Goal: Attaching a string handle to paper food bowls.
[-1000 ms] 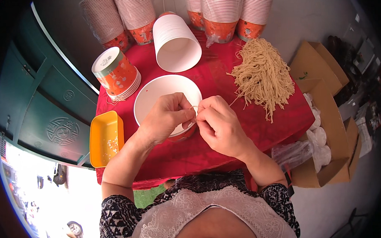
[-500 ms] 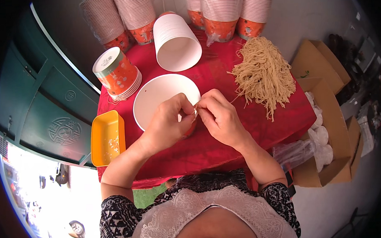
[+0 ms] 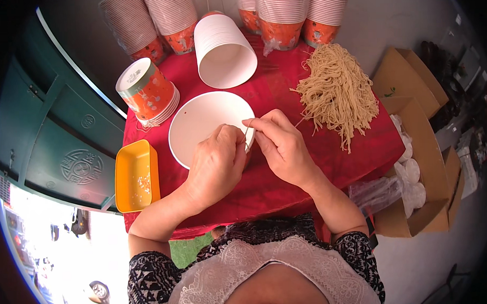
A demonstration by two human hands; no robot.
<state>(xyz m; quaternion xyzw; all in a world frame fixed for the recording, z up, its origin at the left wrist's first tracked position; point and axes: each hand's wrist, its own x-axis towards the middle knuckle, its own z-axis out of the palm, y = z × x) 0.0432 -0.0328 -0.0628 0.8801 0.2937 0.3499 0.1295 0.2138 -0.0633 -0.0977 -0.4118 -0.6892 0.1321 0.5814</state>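
Work at a table, as seen by someone standing in the room; all places are given from the bowl (image 3: 199, 126). Far left: a tray (image 3: 127, 168), yellow, lies left of and nearer than the bowl, pale crumbs scattered on its floor. Left and slightly behind: the upturned stack (image 3: 151, 96) shows a thin loop near its lowest rims, so some stringing there may already be done.

Centre: the bowl stands mouth upward. A small dark spot, perhaps a hole, marks its left inner wall; no strand is visible at it, and that side seems untouched. At its right rim is the strand (image 3: 247, 138), where the work is evidently partway: no finished knot can be made out. The left hand (image 3: 217, 164) is closed over the bowl's near right part, thumb and forefinger apparently pinching the strand. The right hand (image 3: 284, 145), just right of the rim, has its forefinger stretched to the strand; whether its thumb also clamps it cannot be told. Behind the bowl lies the sideways stack (image 3: 226, 40), on which no strand shows; it appears unworked.

Right: the yarn (image 3: 337, 90), right of and behind the bowl, is a large loose heap, so much material seems left. Far right: a carton (image 3: 433, 164) holds white rounded items; none appears in use.
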